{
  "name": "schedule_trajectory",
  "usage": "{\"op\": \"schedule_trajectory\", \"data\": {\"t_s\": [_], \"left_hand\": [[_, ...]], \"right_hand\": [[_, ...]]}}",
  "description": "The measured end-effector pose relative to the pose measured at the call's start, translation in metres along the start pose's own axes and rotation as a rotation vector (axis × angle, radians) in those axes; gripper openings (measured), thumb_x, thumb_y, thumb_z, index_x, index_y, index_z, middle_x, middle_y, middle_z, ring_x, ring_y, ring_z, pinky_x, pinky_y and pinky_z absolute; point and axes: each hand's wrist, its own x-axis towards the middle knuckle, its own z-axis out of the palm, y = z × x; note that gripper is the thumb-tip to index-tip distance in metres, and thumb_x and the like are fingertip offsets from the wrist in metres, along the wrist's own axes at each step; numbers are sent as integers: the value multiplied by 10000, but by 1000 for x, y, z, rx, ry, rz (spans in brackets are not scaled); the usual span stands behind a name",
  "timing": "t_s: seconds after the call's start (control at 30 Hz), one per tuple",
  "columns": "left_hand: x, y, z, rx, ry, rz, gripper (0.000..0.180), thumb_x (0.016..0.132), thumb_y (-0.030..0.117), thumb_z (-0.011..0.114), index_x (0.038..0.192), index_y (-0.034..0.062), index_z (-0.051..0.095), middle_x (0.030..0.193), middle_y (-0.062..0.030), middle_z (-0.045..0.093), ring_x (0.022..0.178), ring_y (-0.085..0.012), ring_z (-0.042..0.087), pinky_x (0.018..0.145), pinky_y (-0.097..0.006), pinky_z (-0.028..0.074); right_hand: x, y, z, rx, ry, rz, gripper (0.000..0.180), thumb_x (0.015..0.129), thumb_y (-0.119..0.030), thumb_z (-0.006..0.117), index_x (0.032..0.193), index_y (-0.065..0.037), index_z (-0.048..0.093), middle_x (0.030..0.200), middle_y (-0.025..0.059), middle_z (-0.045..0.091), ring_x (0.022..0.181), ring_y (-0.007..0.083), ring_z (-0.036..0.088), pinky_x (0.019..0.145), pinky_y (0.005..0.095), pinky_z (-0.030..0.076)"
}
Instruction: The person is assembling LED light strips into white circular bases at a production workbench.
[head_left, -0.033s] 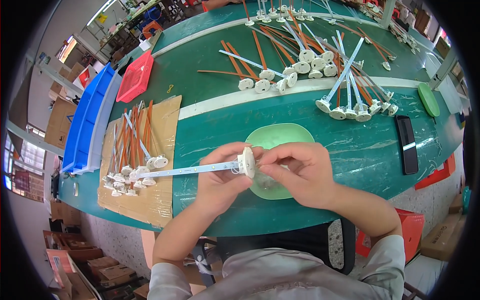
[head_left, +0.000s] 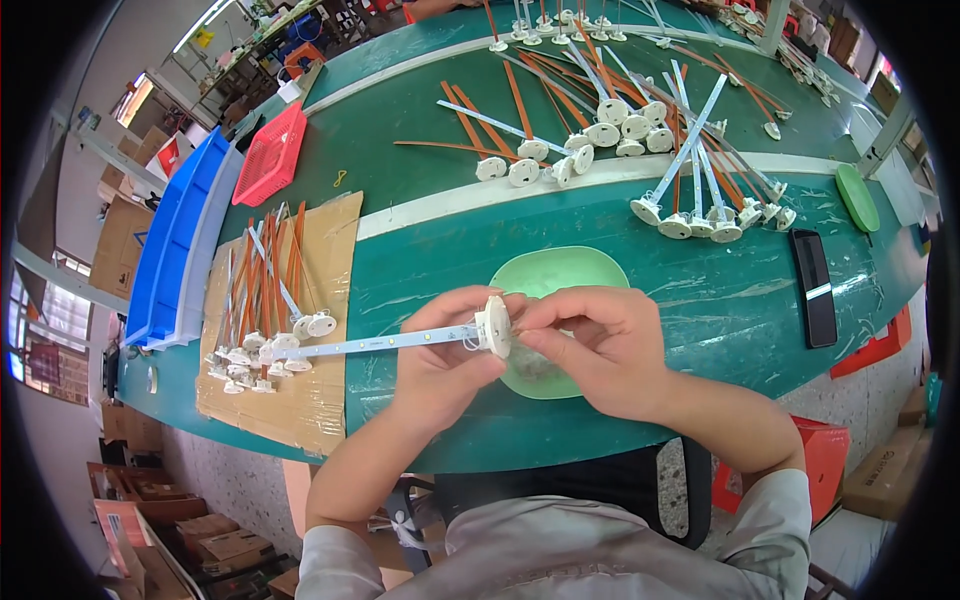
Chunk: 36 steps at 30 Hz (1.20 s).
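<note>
My left hand (head_left: 437, 365) is closed around the white round end cap (head_left: 496, 328) of a light strip. From the cap the pale LED strip (head_left: 375, 344) sticks out to the left, with small yellowish LEDs along it and a thin wire loop beside the cap. The cap's flat face is turned to the right. Against that face my right hand (head_left: 615, 345) pinches thumb and fingers together; whatever is between them is too small to make out. Below both hands sits a light green bowl (head_left: 562, 262), its contents mostly hidden and blurred.
On the left, cardboard (head_left: 325, 235) carries a pile of capped strips (head_left: 265, 290). Behind it stand a blue tray (head_left: 180, 240) and a red basket (head_left: 271, 152). Several more capped strips (head_left: 630, 128) lie at the back. A phone (head_left: 813, 290) and a green dish (head_left: 856, 198) are at the right.
</note>
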Motion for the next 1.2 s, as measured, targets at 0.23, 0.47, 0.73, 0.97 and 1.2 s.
{"op": "schedule_trajectory", "data": {"t_s": [0.23,0.47,0.73,0.97,1.2], "left_hand": [[-4,-7,6,-66,9,15,587,804,21,779,1325,10,510,1316,-164,612,1230,-240,581,1056,-397,451],[-2,-7,7,-120,-1,19,568,830,20,758,1337,24,502,1341,-169,594,1254,-263,566,1087,-436,423],[-1,4,-2,-87,-6,-45,551,816,-4,750,1320,-3,527,1320,-191,606,1227,-273,593,1068,-423,449],[1,1,-13,67,-219,44,543,755,-7,805,1252,-11,588,1242,-204,652,1201,-291,618,1040,-431,478],[-2,0,0,188,-164,159,563,770,84,847,1253,-6,574,1255,-226,639,1197,-301,622,1033,-429,498]], "right_hand": [[-3,6,6,217,30,-91,112,896,72,650,1005,61,676,965,121,703,901,146,667,783,278,548],[-4,11,4,-31,53,-164,112,862,72,674,962,31,702,937,133,710,826,172,675,714,275,536],[11,2,-11,-516,-67,-606,189,752,-6,767,934,-51,745,861,102,727,696,238,692,597,302,538],[9,-7,-12,-488,-129,-598,158,756,9,753,904,-37,722,832,100,719,673,231,693,587,306,546],[2,0,0,-561,-2,-745,113,753,47,719,846,3,672,799,116,699,628,237,676,558,295,540]]}}
